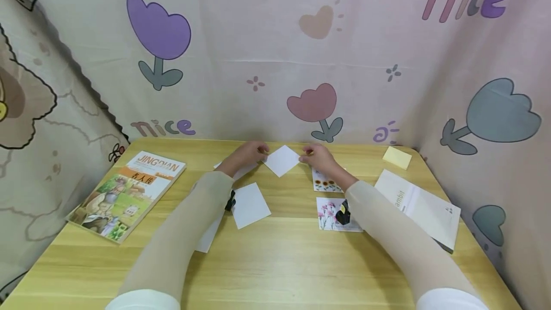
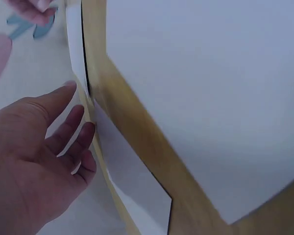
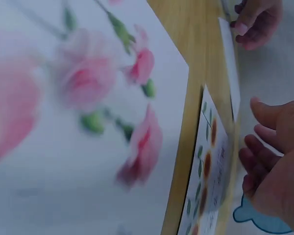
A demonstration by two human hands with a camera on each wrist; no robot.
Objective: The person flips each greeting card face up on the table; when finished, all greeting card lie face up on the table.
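A: From the head view, where is the white card [image 1: 281,160] sitting?

B: It is lying at twelve o'clock on the table [image 1: 275,262], turned like a diamond, so one diagonal is running left to right between the hands. The left hand [image 1: 245,156] is pinching the corner at nine o'clock and the right hand [image 1: 317,157] is pinching the corner at three o'clock. Neither hand is nearer; both are touching it.

A: What else is lying around?

B: A second white card [image 1: 251,204] is sitting at six o'clock from the left hand, a sunflower card [image 1: 325,184] and a pink-flower card [image 1: 329,213] are lying under the right forearm, a picture book [image 1: 129,194] is resting at the far left, a yellow note pad [image 1: 397,157] and a white booklet [image 1: 419,207] at the right.

A: And the left wrist view?

B: The left hand [image 2: 36,161] is showing fingers [image 2: 68,128] lightly curled against the card's thin edge [image 2: 76,49], which is rising toward twelve o'clock. How firmly it is gripping I cannot tell here.

A: The right wrist view?

B: The right hand [image 3: 274,166] is sitting at four o'clock, fingers bent toward the card's edge [image 3: 231,73]; the sunflower card [image 3: 208,176] is lying just beside it, the pink-flower card [image 3: 88,122] filling the blurred foreground.
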